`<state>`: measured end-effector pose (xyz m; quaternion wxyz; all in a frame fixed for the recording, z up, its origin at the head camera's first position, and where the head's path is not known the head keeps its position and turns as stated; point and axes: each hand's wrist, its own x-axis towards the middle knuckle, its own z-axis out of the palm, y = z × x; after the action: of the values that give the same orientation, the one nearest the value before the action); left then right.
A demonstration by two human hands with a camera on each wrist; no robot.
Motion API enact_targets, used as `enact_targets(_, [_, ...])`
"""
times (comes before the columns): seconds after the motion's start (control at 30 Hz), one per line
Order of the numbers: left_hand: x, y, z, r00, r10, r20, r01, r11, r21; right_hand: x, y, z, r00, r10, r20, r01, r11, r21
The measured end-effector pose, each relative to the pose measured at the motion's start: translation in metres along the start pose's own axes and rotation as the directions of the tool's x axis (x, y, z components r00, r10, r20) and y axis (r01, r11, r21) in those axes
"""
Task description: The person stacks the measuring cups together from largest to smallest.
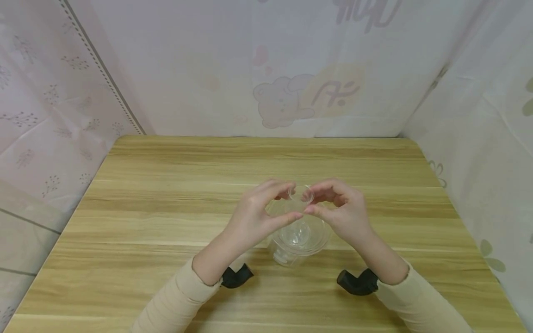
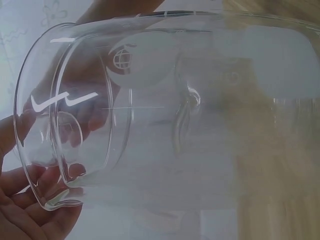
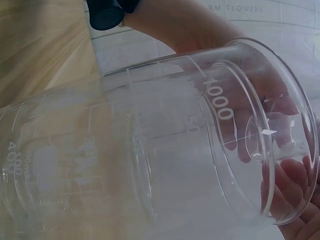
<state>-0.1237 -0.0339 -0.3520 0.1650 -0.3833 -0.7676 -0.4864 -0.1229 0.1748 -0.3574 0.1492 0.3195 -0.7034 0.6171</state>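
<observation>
A small clear beaker (image 1: 300,195) is held between both hands, above larger nested glass beakers (image 1: 318,243) standing on the table. My left hand (image 1: 255,210) grips its left side, and my right hand (image 1: 346,208) grips the right side, with the two thumbs meeting at the near side. Through the glass in the left wrist view, the small beaker (image 2: 69,131) shows beyond the wide rim of the big beaker. White graduation marks, including 1000, run along the outer beaker (image 3: 187,95) in the right wrist view. Its glass walls overlap the fingers in both wrist views.
The wood-grain table (image 1: 166,222) fills the workspace, with patterned cloth walls (image 1: 200,78) behind and at both sides. Black wrist mounts, the left one (image 1: 237,276) and the right one (image 1: 357,282), stick out beneath the forearms near the beakers.
</observation>
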Motion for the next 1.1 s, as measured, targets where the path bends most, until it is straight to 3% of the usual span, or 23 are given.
enact_targets(0.27, [-0.002, 0.000, -0.001, 1.000, 0.010, 0.006, -0.010, 1.000, -0.004, -0.001, 0.002, -0.001, 0.998, -0.062, 0.008, 0.061, 0.997, 0.038])
enact_targets(0.43, [-0.003, 0.000, -0.004, 0.999, -0.006, 0.050, 0.008, 1.000, -0.025, -0.002, 0.003, -0.002, 0.994, -0.104, 0.033, 0.101, 0.990, 0.098])
enact_targets(0.67, [-0.003, -0.002, -0.008, 0.992, -0.017, 0.128, 0.028, 0.996, -0.087, -0.005, 0.002, -0.003, 0.994, -0.089, 0.068, 0.085, 0.994, 0.065])
enact_targets(1.1, [-0.003, -0.006, -0.012, 0.990, -0.039, 0.133, 0.068, 0.974, -0.216, -0.009, 0.001, -0.004, 0.994, -0.060, 0.092, 0.058, 0.998, 0.022])
